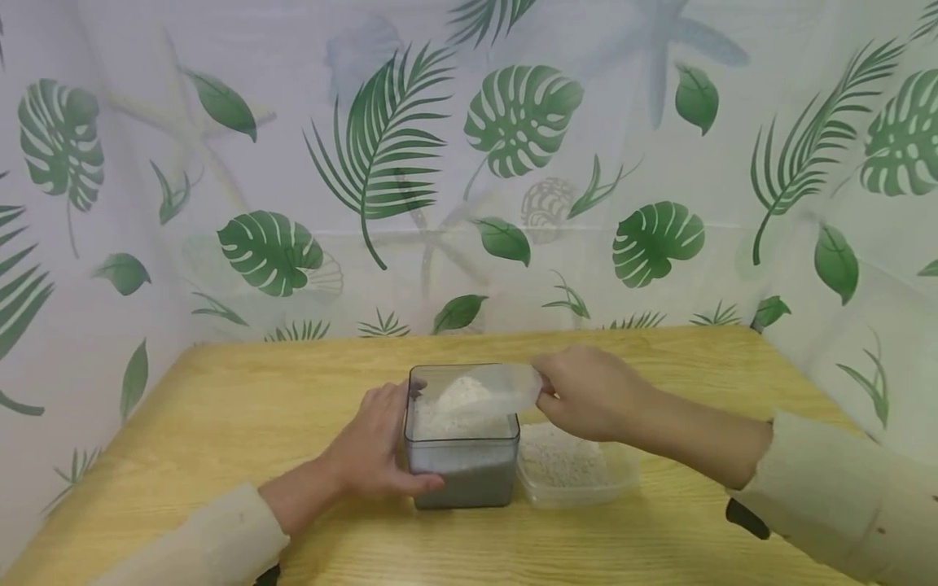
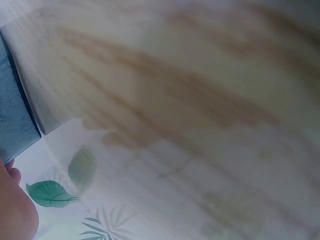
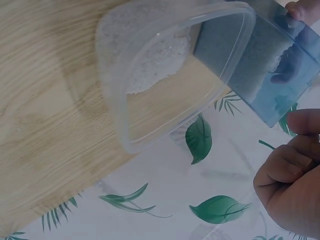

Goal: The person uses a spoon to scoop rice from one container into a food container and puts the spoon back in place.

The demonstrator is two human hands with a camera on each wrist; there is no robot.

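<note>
Head view: the left hand wraps its fingers round the near left side of a square clear container standing on the desk, steadying it; the right hand pinches the handle end of a translucent scoop, its grip closed on it, and holds the scoop, heaped with white grains, tilted over the container's open top. A shallow clear tub holding more white grains stands touching or just beside the container's right wall. A leaf-printed curtain surrounds the desk. Left wrist view: much blurred; only the container's corner, wood grain and the edge of the palm show, so the grip cannot be judged here. Right wrist view: the tub appears with grains banked to one side, the container behind it, and the curled fingers of the right hand at the frame edge; the scoop is not visible. Risks, as judged: a fast or off-centre tip would spill grains over the rim onto the desk; a slackened left-hand hold could let the container shift against the tub.
</note>
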